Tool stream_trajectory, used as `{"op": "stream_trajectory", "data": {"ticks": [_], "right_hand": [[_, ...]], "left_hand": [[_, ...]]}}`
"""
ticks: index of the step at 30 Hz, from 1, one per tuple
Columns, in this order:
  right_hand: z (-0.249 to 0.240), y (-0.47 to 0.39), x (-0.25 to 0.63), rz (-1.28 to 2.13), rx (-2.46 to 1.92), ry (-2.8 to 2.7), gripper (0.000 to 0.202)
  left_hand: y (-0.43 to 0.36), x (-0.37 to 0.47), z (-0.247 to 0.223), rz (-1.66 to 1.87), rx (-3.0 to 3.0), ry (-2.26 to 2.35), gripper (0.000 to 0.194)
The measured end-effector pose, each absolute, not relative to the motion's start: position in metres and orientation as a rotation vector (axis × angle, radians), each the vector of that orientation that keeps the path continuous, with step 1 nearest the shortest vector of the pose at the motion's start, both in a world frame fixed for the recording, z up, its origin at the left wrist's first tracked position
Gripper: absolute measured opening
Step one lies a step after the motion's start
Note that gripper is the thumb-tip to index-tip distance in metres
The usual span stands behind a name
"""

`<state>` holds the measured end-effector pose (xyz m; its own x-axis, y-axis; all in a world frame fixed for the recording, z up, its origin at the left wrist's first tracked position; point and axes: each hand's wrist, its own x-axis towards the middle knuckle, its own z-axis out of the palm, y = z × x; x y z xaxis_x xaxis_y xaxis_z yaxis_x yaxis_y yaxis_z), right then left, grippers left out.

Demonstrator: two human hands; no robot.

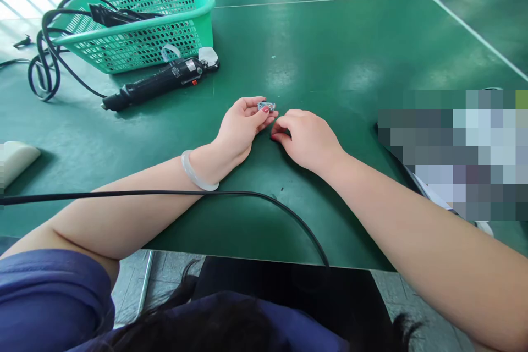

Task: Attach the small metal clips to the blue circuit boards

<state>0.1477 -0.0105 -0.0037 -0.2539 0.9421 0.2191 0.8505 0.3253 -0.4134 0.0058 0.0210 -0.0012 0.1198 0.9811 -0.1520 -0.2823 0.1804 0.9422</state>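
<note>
A small silvery metal part (266, 105) is pinched between the thumb and fingers of my left hand (243, 125), just above the green table (322, 49). My right hand (305, 136) is close beside it on the right, with thumb and index finger brought together in a pinch. Whatever its fingertips may hold is too small to make out. A pale translucent bangle (193, 171) circles my left wrist.
A green perforated basket (202, 30) with black items stands at the back left. Before it lies a black corded power tool (160, 85). A black cable (264, 195) crosses over my left forearm. A pale object (16, 162) lies far left; a blurred-out area covers the right.
</note>
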Motion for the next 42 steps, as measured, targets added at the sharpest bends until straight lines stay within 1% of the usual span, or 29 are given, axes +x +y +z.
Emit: {"op": "stream_trajectory", "data": {"ticks": [8, 19, 28, 35, 38, 40, 42], "right_hand": [[0.009, -0.017, 0.16, 0.228, -1.524, -1.803, 0.01], [0.009, -0.017, 0.162, 0.266, -1.552, -1.776, 0.012], [0.011, -0.018, 0.165, 0.256, -1.579, -1.774, 0.011], [0.008, -0.013, 0.172, 0.464, -1.562, -1.584, 0.014], [0.014, -0.013, 0.177, 0.493, -1.552, -1.558, 0.007], [0.02, -0.014, 0.181, 0.5, -1.608, -1.581, 0.004], [0.023, -0.015, 0.185, 0.562, -1.729, -1.665, 0.005]], "left_hand": [[0.018, 0.004, -0.002, 1.08, 1.019, 0.97, 0.022], [0.015, 0.004, -0.002, 1.084, 1.204, 0.968, 0.031], [0.013, 0.003, -0.001, 1.042, 1.277, 0.96, 0.029], [0.012, 0.004, 0.0, 0.975, 1.116, 0.884, 0.025], [0.013, 0.004, 0.002, 0.956, 1.039, 0.906, 0.02], [0.014, 0.003, 0.003, 0.959, 1.015, 0.918, 0.018], [0.015, 0.003, 0.003, 0.967, 1.003, 0.92, 0.017]]}}
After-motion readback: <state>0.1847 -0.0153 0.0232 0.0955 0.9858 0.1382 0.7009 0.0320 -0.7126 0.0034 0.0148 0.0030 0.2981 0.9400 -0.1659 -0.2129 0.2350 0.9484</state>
